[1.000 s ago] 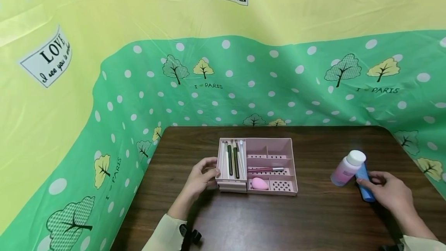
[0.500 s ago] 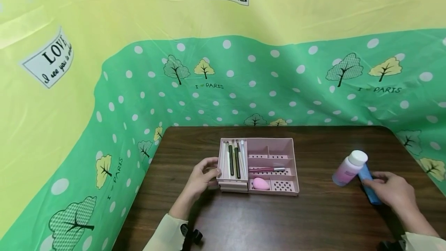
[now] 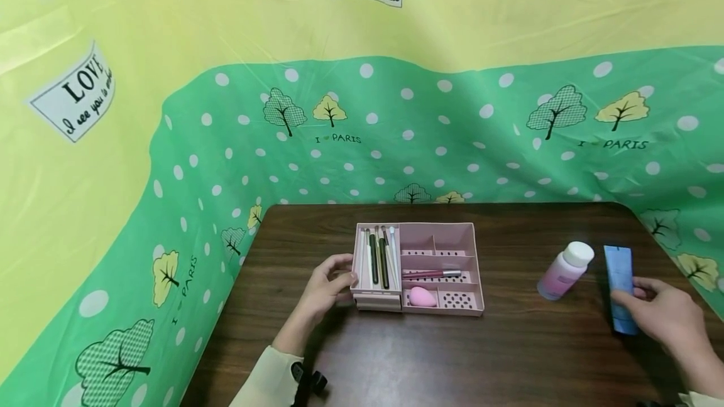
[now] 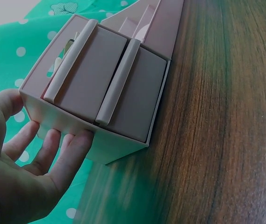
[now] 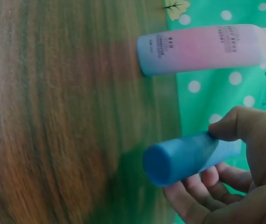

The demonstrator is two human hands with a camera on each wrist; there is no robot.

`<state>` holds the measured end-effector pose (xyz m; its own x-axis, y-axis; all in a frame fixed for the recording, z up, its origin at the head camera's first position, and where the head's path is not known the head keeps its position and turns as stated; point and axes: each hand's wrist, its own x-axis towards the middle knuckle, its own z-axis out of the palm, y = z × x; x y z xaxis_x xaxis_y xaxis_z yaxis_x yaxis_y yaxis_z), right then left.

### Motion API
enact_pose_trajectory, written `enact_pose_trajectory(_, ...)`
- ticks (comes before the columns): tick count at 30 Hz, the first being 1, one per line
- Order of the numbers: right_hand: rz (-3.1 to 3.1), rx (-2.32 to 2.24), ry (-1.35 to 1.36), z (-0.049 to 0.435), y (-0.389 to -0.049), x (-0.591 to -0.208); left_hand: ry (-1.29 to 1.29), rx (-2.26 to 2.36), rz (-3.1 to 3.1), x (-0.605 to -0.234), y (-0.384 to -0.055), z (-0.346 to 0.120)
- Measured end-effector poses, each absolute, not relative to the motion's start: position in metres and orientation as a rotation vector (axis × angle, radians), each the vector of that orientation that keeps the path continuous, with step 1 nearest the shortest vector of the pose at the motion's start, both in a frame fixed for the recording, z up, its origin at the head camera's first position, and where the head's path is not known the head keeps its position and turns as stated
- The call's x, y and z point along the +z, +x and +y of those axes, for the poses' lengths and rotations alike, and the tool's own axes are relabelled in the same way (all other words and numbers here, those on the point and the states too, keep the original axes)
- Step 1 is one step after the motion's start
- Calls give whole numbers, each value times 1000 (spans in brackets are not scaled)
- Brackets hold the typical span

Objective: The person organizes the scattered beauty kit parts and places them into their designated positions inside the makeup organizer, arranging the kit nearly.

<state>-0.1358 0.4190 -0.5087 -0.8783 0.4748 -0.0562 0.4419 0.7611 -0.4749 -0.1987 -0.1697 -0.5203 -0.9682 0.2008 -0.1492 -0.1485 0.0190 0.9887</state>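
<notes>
A pink organizer box stands on the dark wooden table, two closed drawers on its left front. My left hand touches the box's left side, thumb near the top edge and fingers spread along the wall. At the right, my right hand holds a blue squeeze tube between thumb and fingers. Its crimped end points up and its blue cap down, close over the table. Left of it a pink-and-white bottle with a white cap stands upright.
Several makeup brushes lie in the organizer's left top tray. A dark pink lip gloss tube and a pink makeup sponge sit in its right compartments. A green and yellow printed cloth hangs behind the table and on its left.
My right hand has moved the blue squeeze tube to the right, away from the bottle, and turned it so its broad face shows. My left hand stays on the organizer.
</notes>
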Motion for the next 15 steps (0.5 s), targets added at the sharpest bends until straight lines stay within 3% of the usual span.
enact_pose_trajectory(15,-2665,970,-802,400,-127,-476,46,2051,2034,-520,-199,-170)
